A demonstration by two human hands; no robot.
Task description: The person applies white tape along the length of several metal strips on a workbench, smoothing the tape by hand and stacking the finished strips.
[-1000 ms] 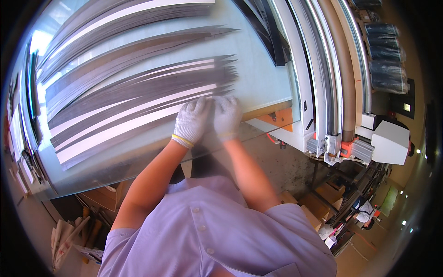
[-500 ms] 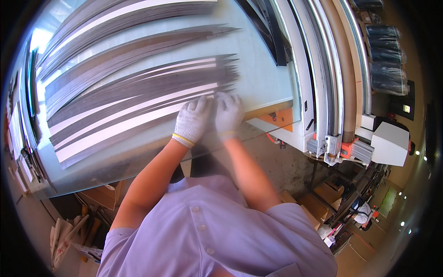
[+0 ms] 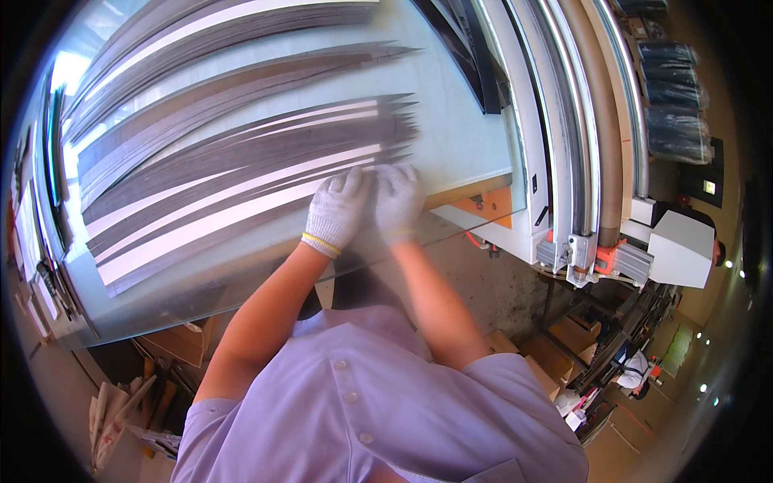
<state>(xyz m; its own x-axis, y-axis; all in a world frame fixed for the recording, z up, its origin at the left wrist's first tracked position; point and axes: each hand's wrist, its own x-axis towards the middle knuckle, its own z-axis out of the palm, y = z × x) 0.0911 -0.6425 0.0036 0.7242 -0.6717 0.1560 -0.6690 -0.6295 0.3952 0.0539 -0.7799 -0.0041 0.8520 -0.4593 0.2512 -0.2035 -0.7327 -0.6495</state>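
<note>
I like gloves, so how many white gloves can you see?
2. One is on the left hand and one on the right hand, side by side on the long dark strips at the table's near edge.

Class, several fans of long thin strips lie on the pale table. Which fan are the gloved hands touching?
The nearest fan of strips, closest to the table's near edge. Both the left hand and right hand rest on its pointed end; the other fans lie farther away, untouched.

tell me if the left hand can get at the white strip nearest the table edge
Probably yes. The left hand already rests on the strips by the near table edge, and the white strip runs out from under its fingers with nothing lying over it.
</note>
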